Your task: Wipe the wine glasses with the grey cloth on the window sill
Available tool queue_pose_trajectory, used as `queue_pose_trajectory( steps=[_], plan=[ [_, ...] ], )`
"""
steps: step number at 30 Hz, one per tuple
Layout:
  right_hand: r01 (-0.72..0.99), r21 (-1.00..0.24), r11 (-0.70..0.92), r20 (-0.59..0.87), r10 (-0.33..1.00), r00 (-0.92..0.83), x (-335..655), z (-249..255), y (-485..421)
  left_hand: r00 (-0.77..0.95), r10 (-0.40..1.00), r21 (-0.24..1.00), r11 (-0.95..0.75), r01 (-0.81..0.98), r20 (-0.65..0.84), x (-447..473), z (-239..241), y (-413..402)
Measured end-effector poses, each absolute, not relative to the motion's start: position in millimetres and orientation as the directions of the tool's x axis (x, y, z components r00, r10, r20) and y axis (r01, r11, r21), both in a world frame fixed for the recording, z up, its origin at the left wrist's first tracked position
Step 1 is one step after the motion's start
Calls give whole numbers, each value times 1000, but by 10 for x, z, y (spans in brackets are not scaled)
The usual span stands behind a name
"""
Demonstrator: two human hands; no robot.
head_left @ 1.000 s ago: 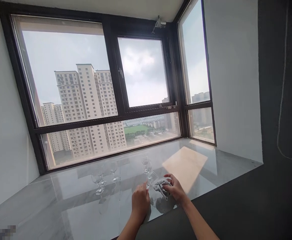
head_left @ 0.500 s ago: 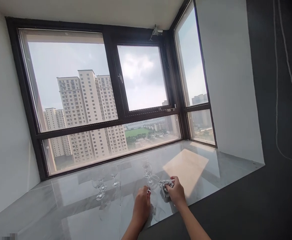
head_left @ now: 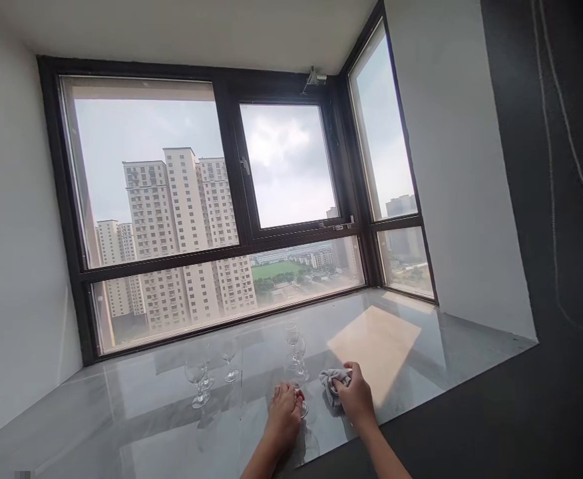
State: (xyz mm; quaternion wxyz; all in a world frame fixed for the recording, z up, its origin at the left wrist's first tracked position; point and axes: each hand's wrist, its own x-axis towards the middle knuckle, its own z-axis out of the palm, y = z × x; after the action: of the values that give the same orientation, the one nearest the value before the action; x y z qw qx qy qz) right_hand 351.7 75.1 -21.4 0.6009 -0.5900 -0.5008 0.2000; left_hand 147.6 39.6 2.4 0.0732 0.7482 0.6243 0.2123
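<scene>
My left hand (head_left: pixel 285 414) is closed at the stem of a clear wine glass (head_left: pixel 294 367), which looks upright on the glossy sill; the fingers partly cover its stem and foot. To its right, my right hand (head_left: pixel 356 398) grips a crumpled grey cloth (head_left: pixel 335 384) just above the sill, apart from the glass. Directly behind the held glass are further clear stemmed glasses (head_left: pixel 292 332), their outlines overlapping. Farther left, a small group of wine glasses (head_left: pixel 200 379) stands upright, one of them (head_left: pixel 229 356) slightly apart from the others.
The grey marble-look windowsill (head_left: pixel 162 426) reflects the window and carries a bright sunlit patch (head_left: pixel 374 346). Dark window frames (head_left: pixel 172 259) border its back. A white wall (head_left: pixel 466 166) rises at right, beside a hanging cord (head_left: pixel 551 166). The sill's front edge (head_left: pixel 451 392) runs diagonally.
The wine glass in my left hand has gone from tilted to upright, its foot now down at the sill. My right hand and the cloth have shifted slightly. The camera view has tilted a little.
</scene>
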Motion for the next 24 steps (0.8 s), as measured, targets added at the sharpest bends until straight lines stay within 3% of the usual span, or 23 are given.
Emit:
queue_pose_trajectory(
  steps=[6, 24],
  plan=[
    [389, -902, 188, 381, 770, 512, 3532, -186, 686, 144, 966, 367, -217, 905, 217, 1508, 88, 313],
    [375, -904, 205, 388, 760, 521, 3510, -163, 629, 197, 970, 278, -230, 932, 143, 1595, 51, 425]
  ],
)
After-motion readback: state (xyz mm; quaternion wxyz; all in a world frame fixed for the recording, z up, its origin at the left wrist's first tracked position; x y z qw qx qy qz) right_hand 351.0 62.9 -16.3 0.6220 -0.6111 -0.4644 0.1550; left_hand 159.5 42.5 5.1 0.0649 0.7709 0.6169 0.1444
